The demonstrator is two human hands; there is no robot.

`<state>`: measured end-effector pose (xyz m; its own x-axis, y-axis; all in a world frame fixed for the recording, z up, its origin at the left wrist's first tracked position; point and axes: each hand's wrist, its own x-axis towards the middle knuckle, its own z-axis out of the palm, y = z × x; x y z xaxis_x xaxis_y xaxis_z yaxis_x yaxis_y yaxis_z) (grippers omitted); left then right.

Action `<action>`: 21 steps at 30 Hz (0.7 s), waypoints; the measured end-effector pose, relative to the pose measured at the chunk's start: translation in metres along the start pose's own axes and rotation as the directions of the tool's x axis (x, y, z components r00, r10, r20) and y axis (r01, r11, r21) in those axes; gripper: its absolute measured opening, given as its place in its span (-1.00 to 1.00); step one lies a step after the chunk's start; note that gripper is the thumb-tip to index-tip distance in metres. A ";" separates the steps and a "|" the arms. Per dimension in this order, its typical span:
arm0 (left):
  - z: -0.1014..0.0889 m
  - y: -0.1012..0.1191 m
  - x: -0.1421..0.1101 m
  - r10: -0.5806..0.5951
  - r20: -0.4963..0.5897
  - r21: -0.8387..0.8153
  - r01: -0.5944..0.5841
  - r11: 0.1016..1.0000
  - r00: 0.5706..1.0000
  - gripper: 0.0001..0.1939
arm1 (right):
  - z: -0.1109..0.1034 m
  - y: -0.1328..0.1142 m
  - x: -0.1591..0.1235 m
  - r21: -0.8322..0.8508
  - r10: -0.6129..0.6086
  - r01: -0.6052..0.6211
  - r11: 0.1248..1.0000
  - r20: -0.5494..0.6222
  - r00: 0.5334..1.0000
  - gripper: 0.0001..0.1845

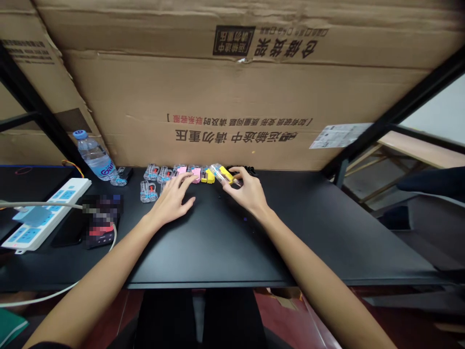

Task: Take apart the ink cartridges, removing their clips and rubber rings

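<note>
Several small clear packets with red, pink and yellow parts lie in a row at the back of the black table (225, 242). My right hand (246, 190) pinches one clear packet with a yellow part (224, 174), lifted and tilted just above the table. My left hand (173, 197) rests flat on the table with fingers spread, its fingertips reaching a pink packet (194, 173). A loose yellow part (208, 176) sits between the two hands. Clear packets with red parts (148, 191) lie left of my left hand.
A large cardboard sheet (232, 97) stands behind the table. At the left are a water bottle (93, 155), a white power strip (43, 213) with a cable, and a dark device (101, 222). A black frame post (392, 114) rises at the right.
</note>
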<state>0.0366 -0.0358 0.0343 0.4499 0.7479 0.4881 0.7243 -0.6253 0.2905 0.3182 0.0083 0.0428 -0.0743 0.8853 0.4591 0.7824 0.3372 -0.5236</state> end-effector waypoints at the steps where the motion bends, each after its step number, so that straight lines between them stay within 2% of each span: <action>1: 0.000 0.002 0.000 0.021 -0.020 0.003 -0.021 1.000 1.000 -0.31 | -0.001 -0.006 -0.005 0.062 -0.034 0.032 0.998 0.024 0.999 -0.52; 4: 0.001 0.006 0.001 0.090 -0.018 0.040 -0.089 0.995 0.996 -0.40 | 0.003 -0.023 -0.019 0.187 -0.149 0.123 0.975 0.133 0.980 -0.58; 8: 0.003 0.004 0.003 0.158 0.054 -0.003 -0.159 0.987 0.986 -0.69 | 0.010 -0.036 -0.030 0.249 -0.236 0.174 0.953 0.248 0.939 -0.65; 11: 0.005 0.003 0.003 0.116 0.080 -0.079 -0.110 0.991 0.990 -0.74 | 0.010 -0.035 -0.031 0.312 -0.308 0.215 0.925 0.290 0.906 -0.65; 15: 0.006 0.004 0.001 0.016 0.060 -0.133 -0.008 0.991 0.998 -0.72 | 0.008 -0.025 -0.027 0.333 -0.412 0.319 0.887 0.264 0.872 -0.66; 18: 0.007 0.006 0.000 0.011 0.056 -0.181 0.000 0.983 0.998 -0.72 | 0.006 -0.021 -0.024 0.323 -0.451 0.364 0.874 0.257 0.855 -0.70; 21: 0.009 0.007 0.001 0.012 0.046 -0.296 0.002 0.955 0.999 -0.76 | 0.003 -0.020 -0.021 0.356 -0.469 0.362 0.861 0.284 0.836 -0.74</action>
<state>0.0469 -0.0374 0.0294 0.4824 0.7497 0.4531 0.5381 -0.6617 0.5220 0.3027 -0.0160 0.0417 -0.6048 0.6730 0.4257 0.4271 0.7253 -0.5400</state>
